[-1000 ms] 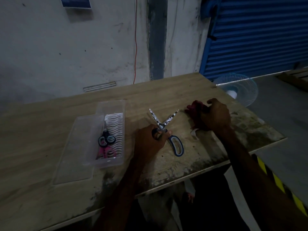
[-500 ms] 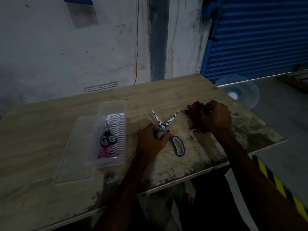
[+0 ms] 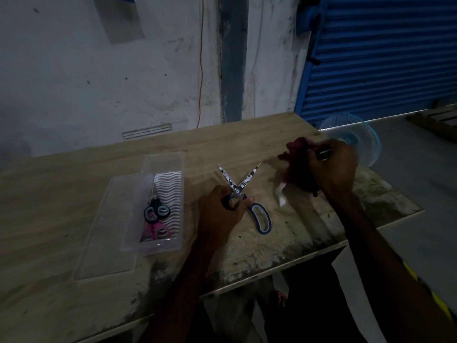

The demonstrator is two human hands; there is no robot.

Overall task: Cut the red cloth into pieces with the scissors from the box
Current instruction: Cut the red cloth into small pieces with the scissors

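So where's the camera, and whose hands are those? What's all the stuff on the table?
There is no machine here. The camera sits on a person's head and looks down, so you see their own two hands. The left hand grips the scissors, blades open, on the wooden table. The right hand holds a bunched-up red cloth. Further left is a clear box with a black pair and a pink pair inside, and its lid beside it.
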